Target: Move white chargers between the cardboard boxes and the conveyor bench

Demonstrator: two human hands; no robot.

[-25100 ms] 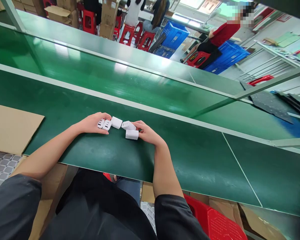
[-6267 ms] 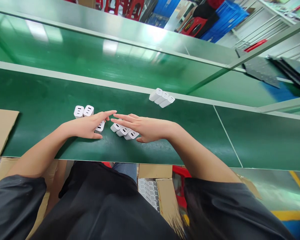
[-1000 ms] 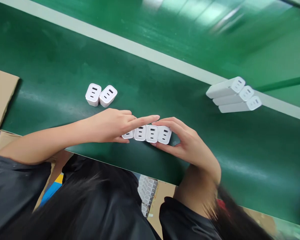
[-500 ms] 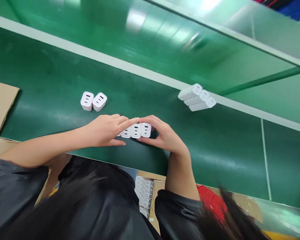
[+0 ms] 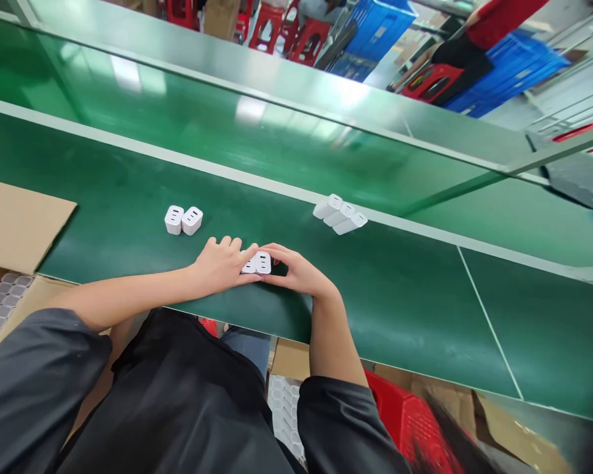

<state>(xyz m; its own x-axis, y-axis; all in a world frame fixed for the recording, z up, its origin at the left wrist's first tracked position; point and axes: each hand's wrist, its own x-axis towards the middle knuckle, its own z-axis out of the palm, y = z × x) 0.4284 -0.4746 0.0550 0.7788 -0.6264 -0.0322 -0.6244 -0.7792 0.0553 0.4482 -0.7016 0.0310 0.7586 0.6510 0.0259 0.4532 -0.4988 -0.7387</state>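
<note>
In the head view a short row of white USB chargers (image 5: 263,263) stands on the green table, port faces up. My left hand (image 5: 220,264) is closed round the left end of the row, and its fingers and palm hide part of it. From the other side my right hand (image 5: 296,268) grips the right-hand charger between thumb and fingers. Two more white chargers (image 5: 174,220) stand side by side beyond my left hand. Farther off to the right, three longer white chargers or blocks (image 5: 344,214) lie slanted together near the pale strip.
A cardboard sheet (image 5: 24,220) lies at the left over a box with rows of white pieces (image 5: 4,306). Another open carton (image 5: 284,401) sits below the table edge. Beyond the glossy green panel are red stools (image 5: 310,43), blue crates (image 5: 380,26) and a person in red (image 5: 504,23).
The camera has tilted up, bringing the stools and crates into view. My left hand's fingers have curled in and cover more of the row; my hands are closer together.
</note>
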